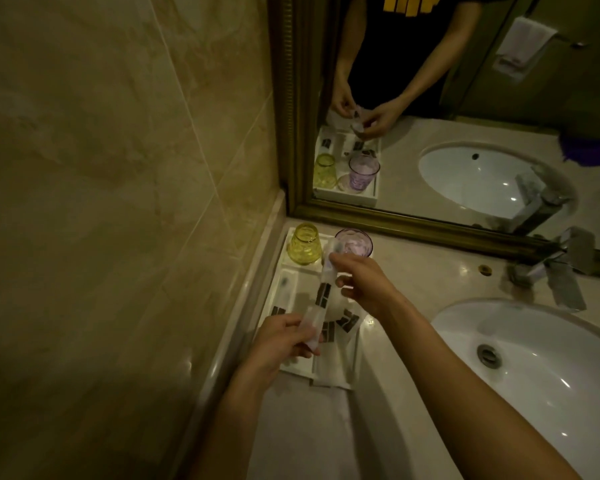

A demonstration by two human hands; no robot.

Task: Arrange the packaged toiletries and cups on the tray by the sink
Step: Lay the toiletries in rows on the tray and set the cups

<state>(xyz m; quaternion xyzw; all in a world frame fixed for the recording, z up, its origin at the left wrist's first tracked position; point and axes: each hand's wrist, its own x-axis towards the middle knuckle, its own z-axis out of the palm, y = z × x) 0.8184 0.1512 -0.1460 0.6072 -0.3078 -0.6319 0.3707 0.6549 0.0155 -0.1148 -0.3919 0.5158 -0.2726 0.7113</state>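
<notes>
A white tray (278,285) lies on the counter against the left wall. A yellow cup (304,244) stands upside down at its far left; a purple cup (355,242) stands upright beside it. Both hands hold one long clear toiletry packet (323,296) with a dark label above the tray. My left hand (284,339) grips its near end and my right hand (364,282) grips its far end. More packets (347,320) with dark labels lie in the tray under my hands, partly hidden.
A white sink basin (534,368) sits to the right, with a chrome faucet (551,271) behind it. A gold-framed mirror (430,220) stands along the back of the counter. The tiled wall (118,202) closes the left side.
</notes>
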